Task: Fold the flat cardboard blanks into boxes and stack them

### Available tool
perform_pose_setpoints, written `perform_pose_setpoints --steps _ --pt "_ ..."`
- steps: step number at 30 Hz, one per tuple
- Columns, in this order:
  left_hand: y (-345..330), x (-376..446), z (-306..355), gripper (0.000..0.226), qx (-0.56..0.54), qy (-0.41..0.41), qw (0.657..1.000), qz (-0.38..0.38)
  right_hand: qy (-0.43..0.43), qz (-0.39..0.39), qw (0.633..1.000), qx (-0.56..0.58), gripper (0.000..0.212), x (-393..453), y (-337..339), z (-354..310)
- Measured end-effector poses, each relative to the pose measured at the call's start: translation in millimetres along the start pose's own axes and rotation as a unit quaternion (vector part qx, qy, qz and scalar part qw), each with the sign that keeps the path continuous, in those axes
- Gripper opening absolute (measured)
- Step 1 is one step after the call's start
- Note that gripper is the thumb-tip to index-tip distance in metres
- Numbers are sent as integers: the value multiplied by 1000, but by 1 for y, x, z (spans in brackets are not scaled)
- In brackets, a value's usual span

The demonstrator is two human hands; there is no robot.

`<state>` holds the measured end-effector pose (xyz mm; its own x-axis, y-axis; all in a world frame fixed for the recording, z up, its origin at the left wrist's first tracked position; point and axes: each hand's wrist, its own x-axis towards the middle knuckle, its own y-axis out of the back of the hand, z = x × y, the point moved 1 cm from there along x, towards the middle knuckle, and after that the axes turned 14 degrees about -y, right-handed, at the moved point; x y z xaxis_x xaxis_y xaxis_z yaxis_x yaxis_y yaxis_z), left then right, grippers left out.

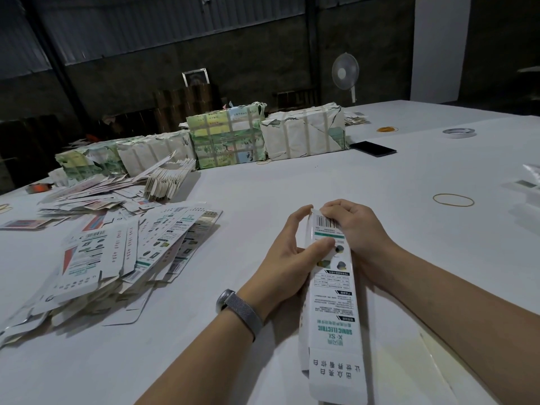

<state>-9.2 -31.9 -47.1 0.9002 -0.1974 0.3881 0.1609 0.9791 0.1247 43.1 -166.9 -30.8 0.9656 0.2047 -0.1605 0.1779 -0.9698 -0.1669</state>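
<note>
We've got 1 long cardboard blank [331,290] up over the white table [292,185], left hand [287,255] gripping its side, right hand [349,226] pinching the far flap; loose blanks [117,252] heaped left.

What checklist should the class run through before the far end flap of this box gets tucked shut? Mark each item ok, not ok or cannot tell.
1. Left hand holds the box: ok.
2. Right hand pinches the far end: ok.
3. Box body opened into a tube: cannot tell.
4. Near flap open: ok.
5. Pile of blanks close on the left: ok.
6. Finished stack started: cannot tell.
</note>
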Motion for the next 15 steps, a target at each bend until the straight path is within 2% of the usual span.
perform_pose_setpoints --steps 10,15 --pt "0 0 2 59 0 -10 1000 0 -7 -23 999 27 22 -6 -1 -3" --pt "2 0 2 44 7 -8 1000 -10 -5 -23 1000 13 23 -6 0 -4"
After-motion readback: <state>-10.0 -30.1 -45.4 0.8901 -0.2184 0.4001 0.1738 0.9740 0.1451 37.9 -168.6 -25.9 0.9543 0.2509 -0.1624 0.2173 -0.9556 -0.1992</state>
